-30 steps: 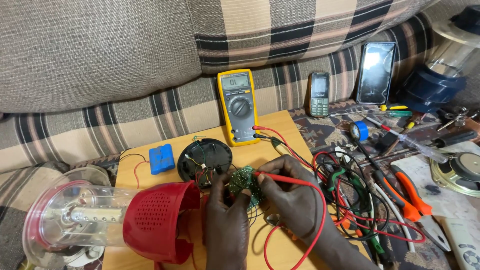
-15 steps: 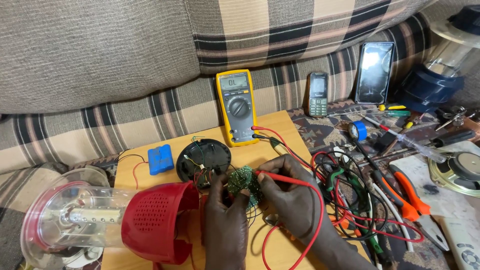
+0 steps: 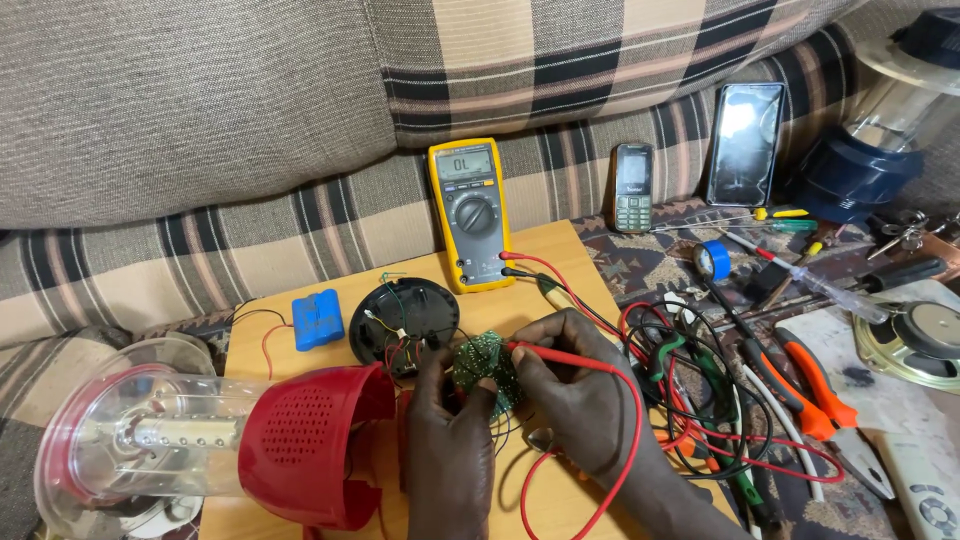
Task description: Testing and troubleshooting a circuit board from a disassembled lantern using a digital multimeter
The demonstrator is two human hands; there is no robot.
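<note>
My left hand (image 3: pixel 448 440) pinches a small green circuit board (image 3: pixel 487 366) and a black probe over a wooden board (image 3: pixel 560 265). In my right hand (image 3: pixel 580 390) is a red test probe (image 3: pixel 545 353), its tip on the circuit board. Red and black leads run from a yellow multimeter (image 3: pixel 470 213) leaning against the sofa. A black round lamp base (image 3: pixel 402 322) with loose wires lies just left of the circuit board. A red and clear lantern (image 3: pixel 215 435) lies on its side at the lower left, and a blue battery pack (image 3: pixel 317 318) sits behind it.
A striped sofa (image 3: pixel 250 120) fills the back. Two phones (image 3: pixel 633 187) lean on it. To the right lie tangled wires (image 3: pixel 700 370), orange pliers (image 3: pixel 810 385), screwdrivers, blue tape (image 3: pixel 712 260), a speaker (image 3: pixel 920 340) and a blue lantern (image 3: pixel 880 130).
</note>
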